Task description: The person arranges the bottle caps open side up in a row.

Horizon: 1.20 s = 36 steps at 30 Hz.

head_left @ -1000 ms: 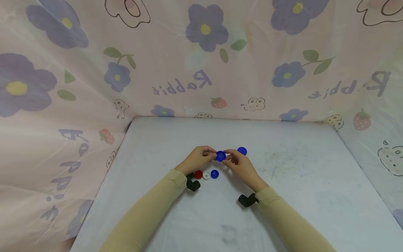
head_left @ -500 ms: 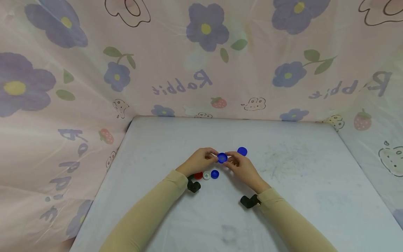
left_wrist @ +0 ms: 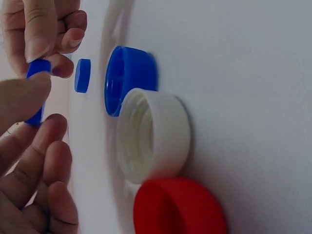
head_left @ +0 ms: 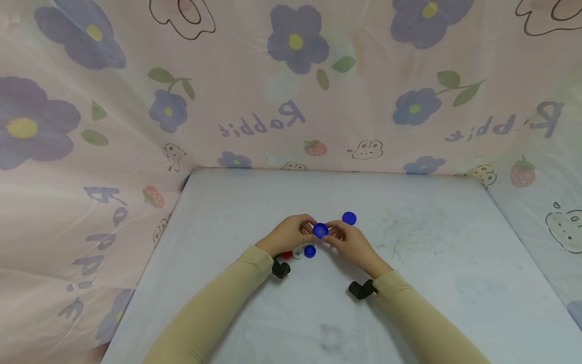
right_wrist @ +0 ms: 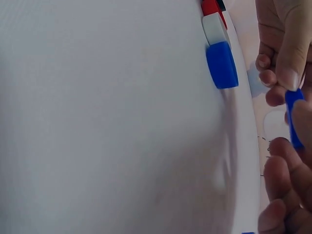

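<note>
Above the middle of the table, a blue bottle cap is held between both hands, its hollow side facing the head camera. My left hand pinches its left edge between thumb and fingers. From the other side my right hand pinches the right edge. In the left wrist view the held cap appears edge-on, partly covered by a thumb. Below the hands, a red cap, a white cap and a second blue cap lie in a row. The left wrist partly hides the red one.
Another blue cap lies beyond the right hand. Black wrist camera mounts stick out under both forearms. The white table is bordered by a flower-patterned curtain at the back and sides.
Both hands have shifted slightly toward me and to the right with the held cap. The left wrist now covers more of the red cap. The caps on the table stay put.
</note>
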Available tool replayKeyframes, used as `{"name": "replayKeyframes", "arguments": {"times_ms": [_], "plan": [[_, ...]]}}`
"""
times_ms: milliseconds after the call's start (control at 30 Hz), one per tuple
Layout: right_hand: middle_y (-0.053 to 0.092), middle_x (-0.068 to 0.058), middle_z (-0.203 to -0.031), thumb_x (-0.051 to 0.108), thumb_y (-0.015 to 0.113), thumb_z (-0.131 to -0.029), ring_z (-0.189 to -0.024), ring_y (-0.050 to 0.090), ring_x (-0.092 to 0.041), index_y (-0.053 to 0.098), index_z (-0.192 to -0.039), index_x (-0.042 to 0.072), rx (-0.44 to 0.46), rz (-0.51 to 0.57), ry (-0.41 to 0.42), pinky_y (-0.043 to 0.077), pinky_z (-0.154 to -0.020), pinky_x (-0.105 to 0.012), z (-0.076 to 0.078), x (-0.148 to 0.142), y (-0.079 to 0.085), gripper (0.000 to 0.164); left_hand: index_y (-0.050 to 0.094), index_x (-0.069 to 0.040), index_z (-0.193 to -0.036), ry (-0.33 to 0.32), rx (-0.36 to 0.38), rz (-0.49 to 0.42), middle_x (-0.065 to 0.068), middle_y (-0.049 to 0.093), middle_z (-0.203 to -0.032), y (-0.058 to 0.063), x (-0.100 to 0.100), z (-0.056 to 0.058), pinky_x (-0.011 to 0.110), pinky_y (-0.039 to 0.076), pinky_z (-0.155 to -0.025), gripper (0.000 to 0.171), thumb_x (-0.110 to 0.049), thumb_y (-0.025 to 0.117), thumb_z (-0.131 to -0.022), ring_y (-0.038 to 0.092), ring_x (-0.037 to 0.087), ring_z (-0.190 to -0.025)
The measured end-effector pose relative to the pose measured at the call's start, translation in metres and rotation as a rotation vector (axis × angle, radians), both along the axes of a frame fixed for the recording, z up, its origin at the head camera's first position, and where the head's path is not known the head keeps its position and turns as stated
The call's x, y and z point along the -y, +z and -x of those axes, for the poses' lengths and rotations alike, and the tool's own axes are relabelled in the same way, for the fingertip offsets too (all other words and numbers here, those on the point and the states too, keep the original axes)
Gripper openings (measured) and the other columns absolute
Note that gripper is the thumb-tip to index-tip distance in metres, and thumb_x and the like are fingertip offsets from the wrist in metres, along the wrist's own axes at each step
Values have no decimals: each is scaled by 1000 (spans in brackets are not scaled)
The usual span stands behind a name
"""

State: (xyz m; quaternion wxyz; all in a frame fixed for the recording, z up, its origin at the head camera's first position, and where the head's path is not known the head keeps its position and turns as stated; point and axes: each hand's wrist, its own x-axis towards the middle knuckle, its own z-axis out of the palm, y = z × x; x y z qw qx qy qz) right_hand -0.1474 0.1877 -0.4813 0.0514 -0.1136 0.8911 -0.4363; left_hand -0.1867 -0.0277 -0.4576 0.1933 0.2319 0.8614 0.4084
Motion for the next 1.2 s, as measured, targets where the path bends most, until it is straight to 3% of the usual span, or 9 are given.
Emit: {"name": "replayKeyframes", "arguments": {"times_ms": [233, 500, 767, 1200], "plan": [[63, 5, -85, 32, 75, -85, -76, 59, -13, 63, -120, 17, 48, -43, 57, 49, -65, -31, -5, -5, -1, 40, 62, -15, -120, -76, 5, 89, -8, 62, -97, -5, -3, -3, 27, 48, -77, 41, -33, 75, -85, 58, 7, -86], [62, 8, -89, 29, 77, -84, -81, 57, -12, 64, -118, 18, 100, -100, 105, 47, -72, -32, -15, -10, -3, 38, 64, -17, -121, -219, -97, 233, -7, 62, -106, -7, -5, -9, 30, 42, -89, 48, -34, 80, -80, 53, 11, -101], [61, 6, -96, 30, 78, -83, -84, 54, -14, 64, -118, 18, 113, -120, 111, 45, -75, -34, -14, -11, -6, 39, 64, -17, -121, -253, -127, 284, -8, 59, -107, -7, -5, -11, 36, 38, -92, 50, -34, 81, -78, 51, 10, -100], [58, 5, -96, 31, 79, -82, -81, 50, -15, 65, -119, 17, 87, -129, 135, 43, -71, -32, -17, -13, -7, 41, 65, -12, -121, -281, -136, 261, -7, 59, -109, -9, -3, -11, 35, 31, -88, 49, -26, 83, -77, 52, 4, -96]]}}
